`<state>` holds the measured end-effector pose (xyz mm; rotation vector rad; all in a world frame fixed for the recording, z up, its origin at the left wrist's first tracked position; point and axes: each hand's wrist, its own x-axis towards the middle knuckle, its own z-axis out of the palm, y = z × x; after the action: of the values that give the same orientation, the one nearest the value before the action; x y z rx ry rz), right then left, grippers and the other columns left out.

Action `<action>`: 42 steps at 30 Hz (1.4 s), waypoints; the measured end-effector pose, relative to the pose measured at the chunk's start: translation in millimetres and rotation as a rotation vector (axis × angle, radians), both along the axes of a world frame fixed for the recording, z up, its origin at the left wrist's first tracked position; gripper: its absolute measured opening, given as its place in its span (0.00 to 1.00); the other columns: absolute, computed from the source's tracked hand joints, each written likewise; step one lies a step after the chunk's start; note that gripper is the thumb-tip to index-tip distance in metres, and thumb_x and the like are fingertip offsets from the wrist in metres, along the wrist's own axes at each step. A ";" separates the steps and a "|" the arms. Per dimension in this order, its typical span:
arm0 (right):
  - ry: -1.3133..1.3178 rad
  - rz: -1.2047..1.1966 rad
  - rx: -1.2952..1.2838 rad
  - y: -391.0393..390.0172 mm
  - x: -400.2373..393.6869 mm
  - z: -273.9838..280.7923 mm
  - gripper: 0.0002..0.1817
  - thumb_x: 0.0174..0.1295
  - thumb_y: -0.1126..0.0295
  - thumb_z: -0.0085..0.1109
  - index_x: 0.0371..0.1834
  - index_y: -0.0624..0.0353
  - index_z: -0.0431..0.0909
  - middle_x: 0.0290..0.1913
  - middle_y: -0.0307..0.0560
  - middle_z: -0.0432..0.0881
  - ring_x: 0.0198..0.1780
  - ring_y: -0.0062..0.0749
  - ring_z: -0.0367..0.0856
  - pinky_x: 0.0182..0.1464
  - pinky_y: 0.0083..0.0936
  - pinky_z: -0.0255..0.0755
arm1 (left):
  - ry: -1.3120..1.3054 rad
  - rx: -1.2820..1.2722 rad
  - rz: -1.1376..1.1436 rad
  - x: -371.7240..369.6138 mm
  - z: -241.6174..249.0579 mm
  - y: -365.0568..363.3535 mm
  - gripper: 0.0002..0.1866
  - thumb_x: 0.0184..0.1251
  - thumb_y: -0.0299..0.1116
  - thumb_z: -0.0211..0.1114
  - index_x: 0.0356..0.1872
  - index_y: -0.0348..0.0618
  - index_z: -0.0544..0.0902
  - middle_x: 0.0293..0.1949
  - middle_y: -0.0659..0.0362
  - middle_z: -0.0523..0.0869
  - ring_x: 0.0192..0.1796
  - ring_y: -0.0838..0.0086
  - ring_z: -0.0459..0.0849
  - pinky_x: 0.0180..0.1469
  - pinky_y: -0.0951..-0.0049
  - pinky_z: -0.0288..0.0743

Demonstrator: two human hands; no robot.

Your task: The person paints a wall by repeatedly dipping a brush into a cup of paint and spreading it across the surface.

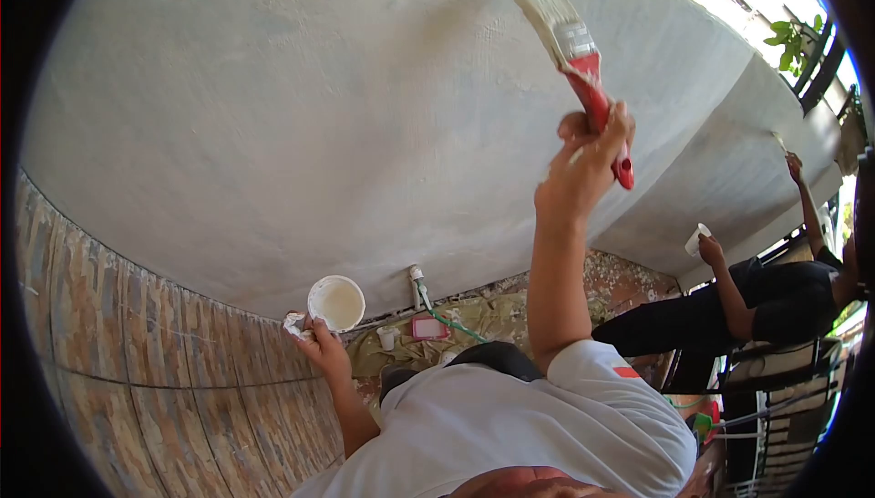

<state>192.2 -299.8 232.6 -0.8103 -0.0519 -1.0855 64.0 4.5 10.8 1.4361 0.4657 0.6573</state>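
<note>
My right hand (583, 165) is closed around the red handle of a paintbrush (583, 74), raised high in front of the wall. Pale paint coats its bristles, which point up and to the left. Lower down on the left, my left hand (326, 352) grips a white paint tub (356, 296) by its side, with cream-coloured paint inside. Something white and crumpled (293, 323) shows at the fingers of that hand. Behind both hands stretches a pale grey wall (273, 133) with uneven, streaky patches.
A co-worker in dark clothes (729, 307) holds a brush and a white container on the right. Below the wall, a tap (416, 275) joins a green hose (460, 328). A pink-edged tray (430, 327) and white cup (387, 338) sit on a drop cloth (497, 316). Patterned tiles (182, 343) cover the left.
</note>
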 end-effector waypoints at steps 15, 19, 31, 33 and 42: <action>0.729 -0.183 0.161 54.4 -31.8 -218.7 0.12 0.67 0.64 0.51 0.29 0.54 0.62 0.22 0.38 0.71 0.19 0.19 0.69 0.23 0.17 0.62 | 0.063 -0.093 -0.391 17.8 0.9 52.9 0.18 0.67 0.25 0.48 0.56 0.44 0.59 0.37 0.61 0.74 0.35 0.83 0.70 0.29 0.84 0.65; 0.644 -0.110 0.065 46.5 -22.9 -149.6 0.13 0.64 0.65 0.52 0.27 0.55 0.60 0.23 0.37 0.67 0.19 0.21 0.70 0.23 0.21 0.61 | 0.063 -0.110 -0.485 27.5 14.6 78.0 0.18 0.67 0.24 0.47 0.56 0.43 0.58 0.37 0.61 0.74 0.34 0.83 0.68 0.29 0.84 0.64; 0.129 -0.214 -0.137 53.4 15.4 34.0 0.11 0.65 0.65 0.53 0.27 0.54 0.65 0.20 0.39 0.73 0.19 0.21 0.71 0.28 0.20 0.61 | 0.074 -0.076 -0.762 56.2 10.1 125.6 0.21 0.66 0.28 0.50 0.59 0.49 0.60 0.43 0.61 0.77 0.34 0.84 0.73 0.25 0.85 0.64; 0.224 -0.152 0.061 67.4 18.4 -38.5 0.12 0.65 0.64 0.53 0.26 0.53 0.64 0.22 0.39 0.73 0.18 0.22 0.70 0.24 0.20 0.60 | 0.089 -0.091 -0.657 54.6 21.4 120.7 0.19 0.65 0.25 0.48 0.57 0.43 0.59 0.42 0.59 0.73 0.37 0.81 0.72 0.33 0.82 0.69; 0.859 -0.347 0.243 106.4 -20.3 -246.5 0.12 0.60 0.66 0.52 0.23 0.54 0.60 0.17 0.36 0.67 0.16 0.19 0.64 0.17 0.23 0.58 | 0.071 0.115 -0.716 75.0 9.8 147.5 0.19 0.64 0.26 0.49 0.57 0.37 0.63 0.47 0.55 0.72 0.44 0.72 0.75 0.41 0.78 0.72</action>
<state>171.9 -193.4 -13.9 -1.0249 0.9543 -0.9583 139.0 152.1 20.6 1.6044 -0.0515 0.0560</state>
